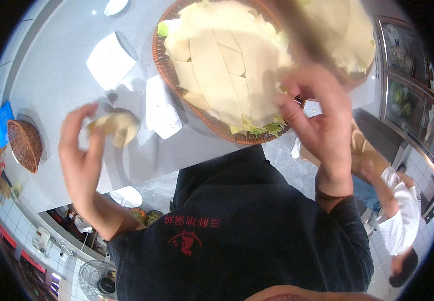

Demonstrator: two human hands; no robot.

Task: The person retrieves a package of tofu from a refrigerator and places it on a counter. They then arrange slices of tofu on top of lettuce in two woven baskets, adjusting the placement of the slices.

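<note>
A round wicker basket (pixel 202 114) on the grey counter holds overlapping pale, flat sheets (pixel 217 71) over leafy greens (pixel 256 128). At its lower right rim is my right hand (pixel 318 113), thumb and fingers bent towards each other; blur hides whether anything is between them. My left hand (pixel 83 146) is over the counter, left of the basket, with a pale yellow, curled strip (pixel 121 126) pinched between thumb and finger. The strip is blurred. Another heap of pale sheets with greens (pixel 346 34) lies beyond my right hand.
The counter (pixel 55 113) also bears a white square dish (pixel 111 62), printed paper slips (pixel 160 109), a small wicker basket (pixel 25 145) and a blue item (pixel 4 118). Another person (pixel 399 210) stands at the right, near glass-fronted compartments (pixel 405 98). A fan (pixel 96 280) stands at lower left.
</note>
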